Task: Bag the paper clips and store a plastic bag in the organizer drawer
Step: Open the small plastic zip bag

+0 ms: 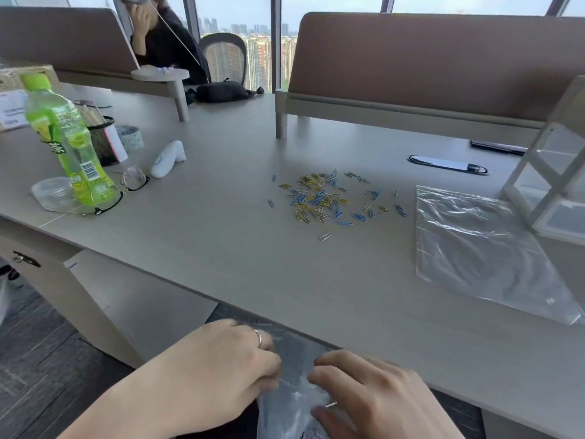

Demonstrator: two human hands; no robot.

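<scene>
With both hands' fingers (pixel 269 369) pinching the small plastic bag (pixel 291 407) off the desk's (pixel 221 248) near edge, I risk spilling paper clips (pixel 323 198) during transfer.

The paper clips (pixel 326 198) lie scattered mid-desk (pixel 221 248); right of them a plastic bag (pixel 481 248) lies flat, just before the organizer (pixel 550 185). Far left stand a bottle (pixel 66 137), glasses (pixel 126 188) and a mesh holder (pixel 101 141). At the near edge, both hands (pixel 221 369) seemingly hold a second bag (pixel 294 403)
</scene>
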